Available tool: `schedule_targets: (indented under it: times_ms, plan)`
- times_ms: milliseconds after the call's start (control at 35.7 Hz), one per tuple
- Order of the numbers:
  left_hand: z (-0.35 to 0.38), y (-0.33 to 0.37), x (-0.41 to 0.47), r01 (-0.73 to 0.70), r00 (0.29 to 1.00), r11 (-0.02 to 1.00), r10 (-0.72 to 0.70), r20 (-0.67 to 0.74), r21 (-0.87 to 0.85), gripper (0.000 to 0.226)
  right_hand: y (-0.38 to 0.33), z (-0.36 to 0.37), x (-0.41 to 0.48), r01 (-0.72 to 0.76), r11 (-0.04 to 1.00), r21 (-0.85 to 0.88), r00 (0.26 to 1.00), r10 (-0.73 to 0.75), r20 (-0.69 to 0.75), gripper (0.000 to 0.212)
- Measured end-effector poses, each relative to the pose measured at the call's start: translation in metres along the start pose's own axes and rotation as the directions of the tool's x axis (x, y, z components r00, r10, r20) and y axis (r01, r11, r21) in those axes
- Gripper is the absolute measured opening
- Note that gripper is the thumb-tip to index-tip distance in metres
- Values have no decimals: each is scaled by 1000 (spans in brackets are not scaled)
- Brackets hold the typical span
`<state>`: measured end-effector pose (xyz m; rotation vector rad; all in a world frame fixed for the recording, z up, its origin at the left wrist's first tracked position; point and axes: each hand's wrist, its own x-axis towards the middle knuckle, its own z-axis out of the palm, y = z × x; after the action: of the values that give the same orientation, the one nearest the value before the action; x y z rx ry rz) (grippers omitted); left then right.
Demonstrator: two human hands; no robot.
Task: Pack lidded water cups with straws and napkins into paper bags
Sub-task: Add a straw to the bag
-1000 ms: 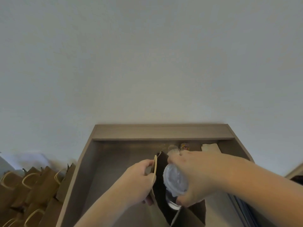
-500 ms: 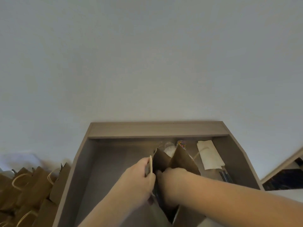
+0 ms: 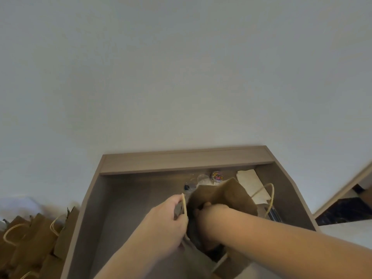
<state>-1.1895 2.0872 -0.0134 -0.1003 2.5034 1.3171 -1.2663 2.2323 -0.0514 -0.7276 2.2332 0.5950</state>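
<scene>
A brown paper bag [image 3: 231, 196] stands open on the wooden desk [image 3: 141, 198]. My left hand [image 3: 167, 220] pinches the bag's left rim together with its cord handle and holds the mouth open. My right hand [image 3: 209, 210] reaches down into the bag; only the wrist and a few knuckles show at the opening. The lidded cup is hidden inside the bag, so whether the fingers still hold it cannot be seen. A stack of pale napkins [image 3: 251, 182] lies behind the bag to the right.
Clear plastic cups [image 3: 202, 179] and a small colourful tub [image 3: 217, 176] sit by the desk's raised back ledge [image 3: 181, 162]. Dark straws [image 3: 274, 214] lie right of the bag. Several brown handled bags [image 3: 30, 238] stand on the floor at the left.
My right hand has lowered the lidded cup from above the bag's mouth down into the bag, where both are now mostly hidden. My left hand has kept its hold on the rim.
</scene>
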Motion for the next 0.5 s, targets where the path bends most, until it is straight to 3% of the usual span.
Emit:
schedule_targets:
  times_ms: [112,168,224,280,308,336,364,392,476,504]
  plan:
    - [1,-4,7,-1,1000,1000,1,10,-20,29,7,-26,-74,128,917,377,969,-35,-246,45]
    - [0,-7,11,-18,999,1000,18,-33,-4,32,16,-31,-118,245,862,444,883,-9,-470,20]
    - [1,-9,14,-26,998,999,25,-59,-27,36,28,-35,-159,295,837,461,732,112,-672,19]
    - [4,-9,16,-13,998,999,10,-61,-43,32,47,-30,-182,385,766,515,475,314,-822,20]
    - [5,-9,17,-9,997,999,6,-72,-44,32,62,-23,-186,404,742,535,354,412,-839,19]
    - [7,-9,18,-19,995,999,15,-94,-41,37,78,-13,-183,389,718,578,282,504,-816,18]
    - [8,-9,18,-32,993,999,29,-113,-26,43,95,-1,-173,354,680,642,269,583,-767,20]
    - [9,-9,18,-39,992,999,37,-122,-8,47,112,15,-156,304,625,719,316,645,-695,22]
    - [14,-14,18,-7,988,1000,6,-152,-5,49,153,89,-83,-16,457,889,644,685,-340,19]
    - [15,-17,19,-6,985,1000,5,-171,-8,48,158,119,-59,-152,438,886,711,671,-210,17]
